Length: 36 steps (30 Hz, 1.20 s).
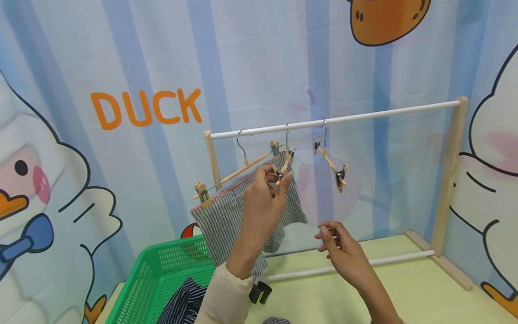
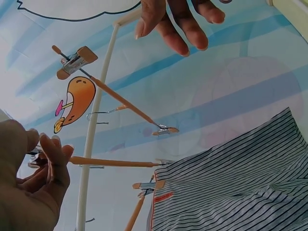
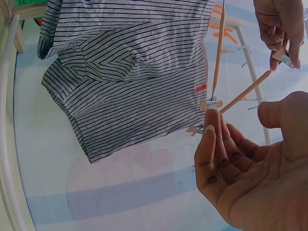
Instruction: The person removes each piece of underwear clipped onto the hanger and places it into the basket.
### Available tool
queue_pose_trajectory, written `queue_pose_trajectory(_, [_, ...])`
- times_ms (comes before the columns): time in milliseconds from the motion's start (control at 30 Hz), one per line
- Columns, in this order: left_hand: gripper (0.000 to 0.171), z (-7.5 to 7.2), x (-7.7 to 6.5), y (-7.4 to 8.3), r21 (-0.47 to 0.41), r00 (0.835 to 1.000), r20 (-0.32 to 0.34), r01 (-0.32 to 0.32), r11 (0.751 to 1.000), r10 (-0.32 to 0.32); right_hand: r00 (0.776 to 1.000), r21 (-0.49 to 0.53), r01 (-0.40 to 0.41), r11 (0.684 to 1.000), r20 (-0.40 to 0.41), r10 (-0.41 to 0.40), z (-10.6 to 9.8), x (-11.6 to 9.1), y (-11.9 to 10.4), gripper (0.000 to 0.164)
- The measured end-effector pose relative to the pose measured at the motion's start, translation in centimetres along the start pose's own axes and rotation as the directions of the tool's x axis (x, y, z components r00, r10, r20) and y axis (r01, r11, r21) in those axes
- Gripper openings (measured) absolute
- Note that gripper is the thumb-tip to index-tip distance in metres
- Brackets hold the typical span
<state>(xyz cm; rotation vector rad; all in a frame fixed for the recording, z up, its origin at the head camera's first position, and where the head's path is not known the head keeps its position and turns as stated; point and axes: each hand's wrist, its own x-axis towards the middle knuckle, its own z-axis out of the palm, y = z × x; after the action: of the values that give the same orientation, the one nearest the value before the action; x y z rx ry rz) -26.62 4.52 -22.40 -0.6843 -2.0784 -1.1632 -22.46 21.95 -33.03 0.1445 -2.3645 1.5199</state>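
Observation:
My left hand (image 1: pixel 263 202) pinches the near clip of the middle hanger (image 2: pixel 118 162), which hooks over the rack's white bar (image 1: pixel 376 115). Beside it on the left, striped shorts (image 1: pixel 226 225) with a red-edged waistband hang from both clips of another wooden hanger (image 1: pixel 243 170). To the right hangs a third clip hanger (image 1: pixel 329 161) with no garment on it. My right hand (image 1: pixel 344 254) is held in the air below that hanger, palm up in the right wrist view, its fingers loosely bent and holding nothing.
A green basket (image 1: pixel 139 265) at the lower left contains a dark striped garment (image 1: pixel 186 299). Below the shorts is a black object (image 1: pixel 260 292) with a yellow mark. The rack's wooden post (image 1: pixel 449 175) stands at the right, before a printed curtain (image 1: pixel 259 58).

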Motion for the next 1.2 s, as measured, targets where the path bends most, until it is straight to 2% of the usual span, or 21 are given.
queue_pose_trajectory(333, [0.056, -0.6, -1.2, -0.5, -0.042, 0.993, 0.087, 0.077, 0.996, -0.073, 1.000, -0.006, -0.008, 1.000, -0.002, 0.008, 0.2, 0.0, 0.0, 0.043])
queue_pose_trajectory(500, [0.057, -0.9, -1.9, -0.8, -0.041, 0.993, 0.094, 0.073, 0.996, -0.069, 1.000, -0.007, -0.004, 1.000, -0.009, 0.004, 0.3, 0.1, 0.0, 0.042])
queue_pose_trajectory(900, [0.041, -1.9, -3.8, -2.1, -0.043, 0.999, -0.025, 0.035, 0.998, -0.036, 1.000, -0.018, 0.002, 1.000, -0.009, -0.002, 0.2, 0.1, 0.0, 0.041])
queue_pose_trajectory(1200, [0.023, -2.3, -5.6, -3.2, -0.075, 0.995, -0.070, 0.070, 0.995, -0.075, 1.000, -0.008, -0.002, 1.000, -0.021, 0.002, 0.5, 0.0, -0.1, 0.040])
